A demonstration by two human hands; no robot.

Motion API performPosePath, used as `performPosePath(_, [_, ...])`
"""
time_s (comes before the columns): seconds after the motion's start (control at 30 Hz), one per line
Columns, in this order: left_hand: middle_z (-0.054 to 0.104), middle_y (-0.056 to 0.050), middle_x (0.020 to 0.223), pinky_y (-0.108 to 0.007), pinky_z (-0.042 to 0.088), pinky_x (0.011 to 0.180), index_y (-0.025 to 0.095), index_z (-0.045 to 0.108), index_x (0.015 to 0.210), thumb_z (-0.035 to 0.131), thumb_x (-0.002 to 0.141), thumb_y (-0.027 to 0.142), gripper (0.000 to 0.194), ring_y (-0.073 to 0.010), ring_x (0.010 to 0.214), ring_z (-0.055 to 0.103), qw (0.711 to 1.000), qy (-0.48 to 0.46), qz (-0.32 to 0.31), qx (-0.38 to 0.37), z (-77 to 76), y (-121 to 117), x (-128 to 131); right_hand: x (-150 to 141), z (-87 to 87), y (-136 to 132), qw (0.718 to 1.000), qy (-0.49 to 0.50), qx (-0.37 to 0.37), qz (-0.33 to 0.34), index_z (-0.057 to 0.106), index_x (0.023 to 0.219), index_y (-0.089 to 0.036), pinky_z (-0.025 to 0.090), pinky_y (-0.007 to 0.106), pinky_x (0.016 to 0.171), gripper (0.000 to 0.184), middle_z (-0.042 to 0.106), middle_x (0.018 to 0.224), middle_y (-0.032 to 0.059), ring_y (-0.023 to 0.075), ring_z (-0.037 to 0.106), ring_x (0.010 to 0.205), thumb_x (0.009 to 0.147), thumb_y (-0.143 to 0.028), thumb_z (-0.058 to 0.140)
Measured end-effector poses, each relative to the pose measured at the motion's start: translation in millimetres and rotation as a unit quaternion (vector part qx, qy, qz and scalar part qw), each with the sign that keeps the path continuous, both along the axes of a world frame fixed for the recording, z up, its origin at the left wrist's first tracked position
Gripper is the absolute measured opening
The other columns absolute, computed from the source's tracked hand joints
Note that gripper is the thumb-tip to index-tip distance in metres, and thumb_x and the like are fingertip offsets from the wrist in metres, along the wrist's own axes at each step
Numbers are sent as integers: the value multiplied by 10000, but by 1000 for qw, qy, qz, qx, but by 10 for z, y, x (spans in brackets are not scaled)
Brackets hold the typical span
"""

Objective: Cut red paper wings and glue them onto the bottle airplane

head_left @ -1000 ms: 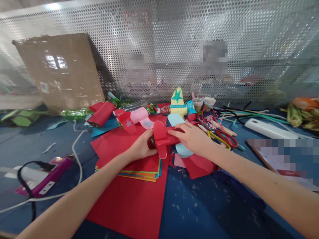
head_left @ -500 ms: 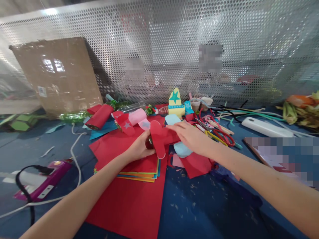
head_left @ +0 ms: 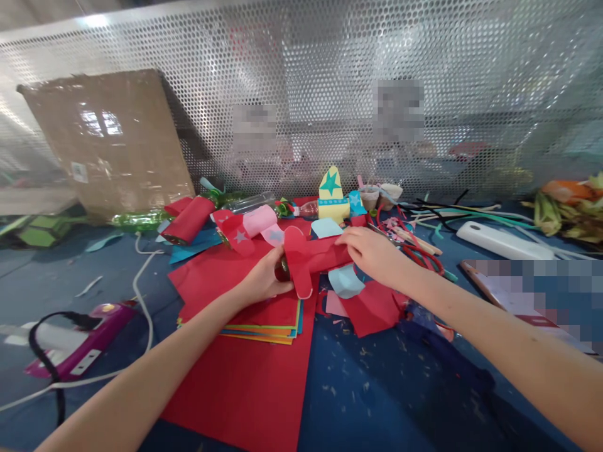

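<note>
A model plane point(head_left: 325, 256) made of a bottle wrapped in red paper lies above the red sheets, its long axis running left to right. A rounded red paper strip point(head_left: 298, 263) crosses its left end, and light blue paper wings point(head_left: 347, 280) stick out on both sides. My left hand point(head_left: 264, 276) is closed around the dark bottle end behind the strip. At the plane's right end my right hand point(head_left: 370, 251) has its fingers bent and pinched on the red paper; the fingertips are partly hidden. A stack of coloured paper point(head_left: 264, 329) lies under my left hand.
Behind stand a perforated metal panel point(head_left: 301, 81) and a cardboard sheet point(head_left: 113, 144). A yellow bottle model point(head_left: 333, 207), red-handled scissors point(head_left: 426, 257) and paper scraps lie around. A purple power strip point(head_left: 89, 342) is left; a white glue gun-like tool point(head_left: 504, 240) and tablet-like object point(head_left: 490, 289) are right.
My right hand has moved slightly right along the plane's body, and its fingers have gone from stretched out to bent and pinched. My left hand keeps its hold in the same place.
</note>
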State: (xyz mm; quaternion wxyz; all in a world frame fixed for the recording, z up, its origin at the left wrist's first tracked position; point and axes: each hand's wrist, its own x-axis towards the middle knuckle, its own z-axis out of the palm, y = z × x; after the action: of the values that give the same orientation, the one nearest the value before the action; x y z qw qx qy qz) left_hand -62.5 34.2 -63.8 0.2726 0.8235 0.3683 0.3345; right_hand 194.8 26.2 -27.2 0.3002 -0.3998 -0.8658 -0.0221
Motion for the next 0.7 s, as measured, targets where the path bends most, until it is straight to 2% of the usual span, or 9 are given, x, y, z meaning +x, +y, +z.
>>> performPosePath(0.1, [646,-93,1047,-378,535,795,158,457,1211,654,662,237,589,-275,938,640,1000,-2,3,-2,14,-9,8,18,101,-23,1000,20,-12,-16,695,942,-191,507,387,882,339,705,987,71,215,645,943,818,-35,420])
performPosePath(0.23, [616,-131,1140,-407,525,830,138,433,1238,659,650,252,640,-292,971,636,1000,-6,0,1,13,-3,8,142,335,-123,995,71,-3,-71,676,978,-185,522,370,814,295,704,1022,75,213,656,915,868,-108,414])
performPosePath(0.37, [582,-152,1216,-423,504,885,164,282,1367,686,653,247,825,-304,1064,609,1000,-17,-1,3,-46,26,-3,315,473,-300,990,87,-8,-114,683,935,-200,527,342,742,257,719,974,64,214,669,856,869,-159,438])
performPosePath(0.43, [569,-167,1235,-431,509,880,176,210,1402,696,654,246,895,-308,1076,607,999,-35,-8,-2,-74,40,-10,386,473,-379,987,94,-12,-132,684,928,-220,530,333,693,252,723,960,58,221,672,842,869,-194,440])
performPosePath(0.5, [576,-179,1219,-440,514,875,163,221,1397,706,661,260,887,-320,1088,602,999,-44,-20,-14,-67,43,-20,437,442,-425,985,96,-15,-140,684,922,-223,529,335,663,255,725,938,64,229,673,827,867,-218,435])
performPosePath(0.6, [572,-188,1232,-452,500,908,150,269,1380,719,682,289,842,-332,1149,564,998,-29,-38,-36,30,18,-48,477,366,-415,986,94,-28,-131,682,919,-215,526,341,641,260,728,922,70,228,677,779,859,-225,429])
performPosePath(0.7, [527,-182,1307,-456,464,966,160,371,1331,703,715,302,714,-319,1199,527,998,-15,-34,-51,163,-14,-81,479,268,-350,989,86,-41,-116,673,930,-206,528,347,641,264,726,928,71,221,676,745,853,-205,421])
